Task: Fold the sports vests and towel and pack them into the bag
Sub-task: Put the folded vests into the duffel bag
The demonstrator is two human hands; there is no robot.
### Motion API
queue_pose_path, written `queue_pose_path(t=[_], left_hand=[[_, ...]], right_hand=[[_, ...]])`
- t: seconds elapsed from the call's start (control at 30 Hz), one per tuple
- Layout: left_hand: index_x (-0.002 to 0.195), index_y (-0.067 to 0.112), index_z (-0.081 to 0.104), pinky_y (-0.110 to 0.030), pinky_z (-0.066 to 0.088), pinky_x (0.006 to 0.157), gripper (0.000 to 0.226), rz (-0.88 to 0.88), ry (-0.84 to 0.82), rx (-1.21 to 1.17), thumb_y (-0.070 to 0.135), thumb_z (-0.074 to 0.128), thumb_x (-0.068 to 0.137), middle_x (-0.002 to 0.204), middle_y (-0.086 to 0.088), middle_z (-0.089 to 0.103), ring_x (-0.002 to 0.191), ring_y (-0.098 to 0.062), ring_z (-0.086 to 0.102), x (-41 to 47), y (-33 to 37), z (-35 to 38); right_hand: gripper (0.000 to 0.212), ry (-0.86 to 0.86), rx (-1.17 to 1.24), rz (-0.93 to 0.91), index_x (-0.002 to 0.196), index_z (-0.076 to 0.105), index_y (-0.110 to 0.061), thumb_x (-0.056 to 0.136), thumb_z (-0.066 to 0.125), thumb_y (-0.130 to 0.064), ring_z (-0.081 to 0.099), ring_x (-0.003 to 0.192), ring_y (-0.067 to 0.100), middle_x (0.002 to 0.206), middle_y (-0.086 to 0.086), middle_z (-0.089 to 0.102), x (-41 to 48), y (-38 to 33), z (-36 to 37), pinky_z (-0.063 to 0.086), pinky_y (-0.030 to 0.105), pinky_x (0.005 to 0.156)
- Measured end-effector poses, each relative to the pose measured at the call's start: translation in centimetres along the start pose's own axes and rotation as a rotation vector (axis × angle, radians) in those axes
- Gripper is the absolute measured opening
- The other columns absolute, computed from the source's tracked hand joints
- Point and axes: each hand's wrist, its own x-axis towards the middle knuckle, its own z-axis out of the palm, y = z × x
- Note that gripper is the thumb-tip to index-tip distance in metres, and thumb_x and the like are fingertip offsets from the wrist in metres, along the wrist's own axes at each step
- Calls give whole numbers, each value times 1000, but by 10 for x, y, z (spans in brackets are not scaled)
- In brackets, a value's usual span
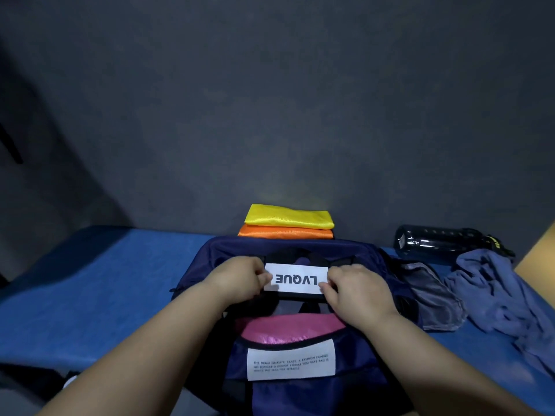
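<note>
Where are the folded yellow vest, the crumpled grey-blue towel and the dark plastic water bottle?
Folded yellow vest (pixel 288 217): head view, middle of its top face.
Crumpled grey-blue towel (pixel 495 292): head view, its bunched middle.
Dark plastic water bottle (pixel 432 243): head view, middle of its body.

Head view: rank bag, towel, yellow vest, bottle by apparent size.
1. bag, though it is nearest the camera, which inflates it
2. towel
3. bottle and yellow vest: look alike, not ranked

Navy bag: sitting open, holding pink vest. Yellow vest: lying atop orange vest (both folded), behind bag. Grey-blue towel: sprawling crumpled, right of bag.
</note>
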Motion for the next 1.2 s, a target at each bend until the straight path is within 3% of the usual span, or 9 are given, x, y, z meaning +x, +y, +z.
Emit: queue_pose_path(t=[0.23,0.4,0.53,0.67,0.83,0.93,1.0,1.07,1.2], left_hand=[[88,21,59,-34,53,85,28,-111,172,-104,48,54,93,95,-5,71,92,-25,67,34,8,-19],[108,5,53,-33,54,66,47,-248,256,-417,50,54,93,88,-11,71,64,-24,62,71,9,-32],[116,-1,51,-24,46,49,60,-369,268,-545,54,53,92,82,-12,69,52,-20,57,103,3,-37],[115,1,48,-29,50,58,61,-411,279,-576,57,54,91,77,-16,68,58,-26,59,129,-1,-39],[105,1,56,-27,47,53,59,-426,274,-614,57,60,87,74,-15,63,61,-28,60,149,-1,-40],[106,7,46,-36,57,70,56,-426,336,-600,55,64,84,74,-10,62,74,-30,68,155,1,-38],[104,8,46,-43,58,80,54,-412,369,-608,52,67,81,80,-11,63,81,-31,70,158,-1,-35],[97,11,48,-46,58,80,48,-381,401,-640,49,71,78,88,-12,64,83,-31,70,161,-3,-32],[81,21,41,-46,58,80,36,-323,481,-688,37,74,79,86,-3,57,83,-30,69,157,0,-30]], right_hand=[[22,93,277,227,79,57,-22,93,55,-39,57,82,23,80,-3,61,40,10,-1,36,31,62],[19,32,567,483,84,57,-22,94,55,-38,53,81,21,81,-4,60,88,23,-4,35,28,66],[29,-103,628,611,86,58,-16,94,54,-43,55,81,25,86,5,63,127,33,4,38,29,68],[40,-177,932,821,79,58,-7,92,58,-45,52,53,24,63,12,60,155,39,18,45,30,56],[32,-272,1116,947,78,48,-15,94,59,-40,43,52,15,67,6,44,172,42,26,37,16,38],[32,-290,1136,953,80,46,-15,95,59,-40,41,51,12,66,6,43,177,43,28,32,10,32],[36,-272,1052,910,75,47,-12,93,61,-41,43,51,18,64,8,46,180,45,33,33,15,37],[39,-245,917,854,77,55,-10,87,68,-45,54,65,26,72,11,54,182,47,37,42,26,57],[50,-225,708,775,113,65,-2,86,69,-45,63,106,33,113,15,66,181,46,35,46,31,82]])
